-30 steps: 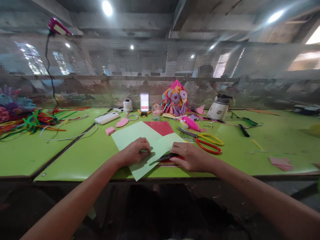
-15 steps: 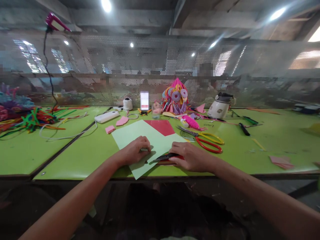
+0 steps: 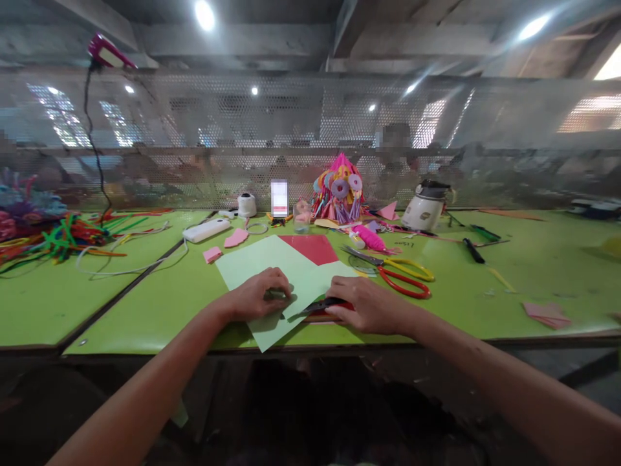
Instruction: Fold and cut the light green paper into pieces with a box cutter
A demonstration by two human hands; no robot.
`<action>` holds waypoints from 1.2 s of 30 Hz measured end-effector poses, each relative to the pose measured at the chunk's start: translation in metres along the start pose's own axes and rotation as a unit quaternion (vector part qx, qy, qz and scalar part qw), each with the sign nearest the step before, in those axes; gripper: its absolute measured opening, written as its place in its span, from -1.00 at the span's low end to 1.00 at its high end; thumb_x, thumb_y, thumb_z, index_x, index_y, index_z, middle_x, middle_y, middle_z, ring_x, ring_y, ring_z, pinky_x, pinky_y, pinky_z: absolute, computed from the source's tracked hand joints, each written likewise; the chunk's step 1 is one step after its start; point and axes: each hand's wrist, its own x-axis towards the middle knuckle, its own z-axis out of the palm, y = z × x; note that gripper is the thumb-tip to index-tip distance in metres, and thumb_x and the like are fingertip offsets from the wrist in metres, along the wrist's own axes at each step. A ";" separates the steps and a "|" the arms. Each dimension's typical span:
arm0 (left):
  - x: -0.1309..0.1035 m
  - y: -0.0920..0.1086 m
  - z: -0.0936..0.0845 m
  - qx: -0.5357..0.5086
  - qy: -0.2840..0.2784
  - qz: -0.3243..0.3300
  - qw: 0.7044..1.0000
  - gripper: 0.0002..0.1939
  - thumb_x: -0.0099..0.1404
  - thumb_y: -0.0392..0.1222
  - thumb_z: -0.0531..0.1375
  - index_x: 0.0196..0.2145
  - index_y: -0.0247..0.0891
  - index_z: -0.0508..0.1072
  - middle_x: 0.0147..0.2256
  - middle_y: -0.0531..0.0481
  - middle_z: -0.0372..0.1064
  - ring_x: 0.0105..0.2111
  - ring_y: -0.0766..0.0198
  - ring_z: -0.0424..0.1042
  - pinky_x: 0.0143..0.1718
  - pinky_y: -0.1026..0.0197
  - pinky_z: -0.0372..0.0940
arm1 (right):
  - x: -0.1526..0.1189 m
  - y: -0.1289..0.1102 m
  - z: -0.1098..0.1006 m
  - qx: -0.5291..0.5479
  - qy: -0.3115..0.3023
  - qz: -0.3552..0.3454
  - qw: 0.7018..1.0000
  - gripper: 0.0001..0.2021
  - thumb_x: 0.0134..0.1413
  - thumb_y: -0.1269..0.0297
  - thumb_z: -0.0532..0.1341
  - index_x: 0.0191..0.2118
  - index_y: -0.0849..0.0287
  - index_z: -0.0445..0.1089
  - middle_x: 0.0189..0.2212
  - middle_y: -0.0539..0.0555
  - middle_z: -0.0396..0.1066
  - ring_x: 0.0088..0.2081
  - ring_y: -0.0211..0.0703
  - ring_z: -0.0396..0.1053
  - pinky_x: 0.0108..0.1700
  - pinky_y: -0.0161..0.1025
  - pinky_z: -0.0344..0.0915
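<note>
A sheet of pale green paper (image 3: 264, 259) lies at an angle near the table's front edge, with a red sheet (image 3: 313, 249) partly beneath it. My left hand (image 3: 259, 294) rests on the green paper, fingers curled and pinched together at its cut edge. In my right hand (image 3: 363, 304) is a pair of dark-bladed scissors (image 3: 313, 307) with some red at the handle, mostly covered by my fingers. Their blades point left and meet the paper beside a slit, close to my left fingertips. Larger scissors (image 3: 405, 268) with yellow and red handles lie beyond my right hand.
Behind the paper stand a lit phone (image 3: 279, 197), a clear cup (image 3: 301, 220), a colourful tasselled ornament (image 3: 339, 188) and a white kettle (image 3: 423, 208). A white power bank (image 3: 207, 230) and pink paper pieces (image 3: 236, 237) lie left. Pipe cleaners (image 3: 68, 236) are heaped far left.
Both hands, the paper and the scissors hold nearly the same positions. The whole view has shifted slightly.
</note>
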 end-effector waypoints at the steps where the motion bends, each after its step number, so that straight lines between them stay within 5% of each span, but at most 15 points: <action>1: 0.000 -0.001 -0.001 -0.005 -0.005 0.002 1.000 -0.86 0.23 -0.22 0.19 -0.23 -0.24 0.42 -0.19 -0.09 0.28 -0.14 0.23 0.31 -0.05 0.15 0.24 | 0.000 0.000 0.000 0.001 0.001 -0.001 1.000 -0.81 0.18 0.26 0.10 -0.22 0.22 0.41 -0.31 0.13 0.35 -0.26 -0.12 0.33 -0.24 -0.23 0.18; 10: -0.001 0.001 -0.009 -0.045 -0.045 -0.014 0.998 -0.74 0.21 -0.10 0.22 -0.16 -0.23 0.42 -0.13 -0.09 0.26 -0.09 0.19 0.30 0.01 0.11 0.20 | 0.002 0.001 0.000 -0.010 -0.005 0.001 1.000 -0.79 0.19 0.24 0.09 -0.24 0.25 0.39 -0.31 0.13 0.35 -0.27 -0.12 0.33 -0.26 -0.24 0.17; 36: 0.003 0.010 -0.006 -0.006 -0.048 -0.055 0.997 -0.67 0.14 0.01 0.26 -0.22 -0.24 0.38 -0.16 -0.08 0.23 -0.11 0.15 0.25 -0.03 0.08 0.20 | -0.002 0.000 0.003 -0.047 0.008 0.003 0.999 -0.79 0.20 0.22 0.06 -0.25 0.22 0.37 -0.31 0.13 0.33 -0.28 -0.13 0.31 -0.30 -0.26 0.11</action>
